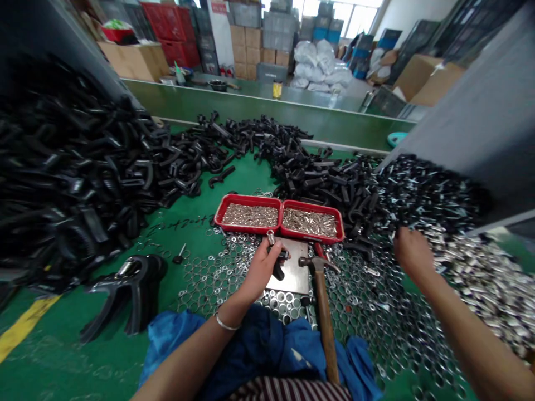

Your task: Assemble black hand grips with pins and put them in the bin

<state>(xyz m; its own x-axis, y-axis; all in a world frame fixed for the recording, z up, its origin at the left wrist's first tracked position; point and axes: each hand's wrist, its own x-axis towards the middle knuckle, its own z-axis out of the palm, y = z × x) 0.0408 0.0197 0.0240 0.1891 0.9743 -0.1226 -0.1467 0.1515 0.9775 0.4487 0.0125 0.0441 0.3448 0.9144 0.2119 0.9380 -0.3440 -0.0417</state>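
My left hand point(259, 267) is closed around a black plastic clamp part, with a metal coil spring point(271, 238) standing up at the fingertips. It is above a flat metal plate point(295, 278) in front of me. My right hand point(413, 253) is off to the right, fingers curled down at the edge of a heap of dark-headed screws point(422, 189) and shiny metal cylinders point(472, 267); what the fingers hold, if anything, is hidden. A hammer point(324, 312) with a wooden handle rests with its head beside the plate. Assembled black clamps point(129, 289) stand at the left.
Two red trays point(280, 214) of small metal pins sit behind the plate. Metal rings point(204, 273) are scattered over the green tabletop point(42, 356). Black clamp parts point(83, 172) are heaped left and behind. A long green bench point(242, 97) runs across the back.
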